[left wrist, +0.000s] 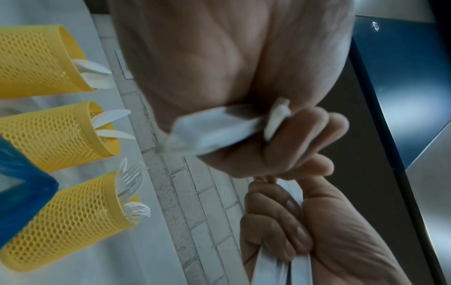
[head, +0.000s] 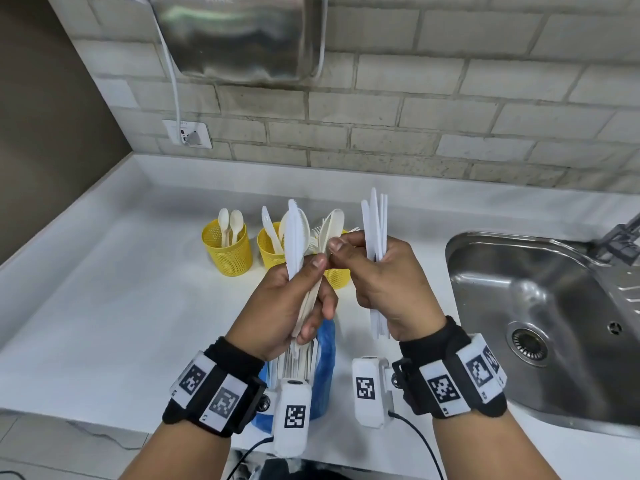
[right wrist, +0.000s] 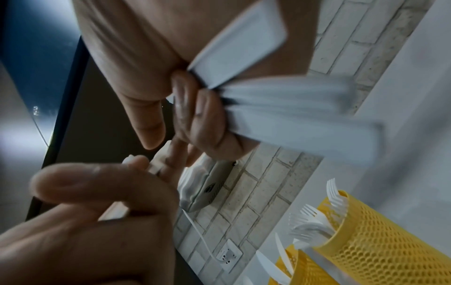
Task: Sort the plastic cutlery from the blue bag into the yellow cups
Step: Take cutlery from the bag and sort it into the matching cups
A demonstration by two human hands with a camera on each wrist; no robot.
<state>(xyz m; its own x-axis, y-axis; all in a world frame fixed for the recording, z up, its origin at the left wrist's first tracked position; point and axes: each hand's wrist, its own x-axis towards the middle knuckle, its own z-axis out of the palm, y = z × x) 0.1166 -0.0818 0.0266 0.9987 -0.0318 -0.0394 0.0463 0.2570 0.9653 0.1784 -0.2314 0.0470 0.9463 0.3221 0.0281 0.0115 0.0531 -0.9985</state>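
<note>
Left hand (head: 291,299) grasps mixed bunch (head: 298,237) of knives and spoons, upright. Right hand (head: 384,282) clenches 4 or so knives (head: 375,220); its thumb and forefinger pinch spoon (head: 330,226) in left bunch. 3 yellow cups (head: 228,251) stand beyond both hands. Blue bag (head: 323,372) lies under left wrist, cutlery inside.

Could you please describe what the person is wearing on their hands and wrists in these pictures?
Both hands, the left hand and the right hand, are bare. Each wrist carries a black fabric band bearing white tiles printed with black square-pattern markers, plus a white boxy camera unit with its own marker and a thin black cable.
</note>
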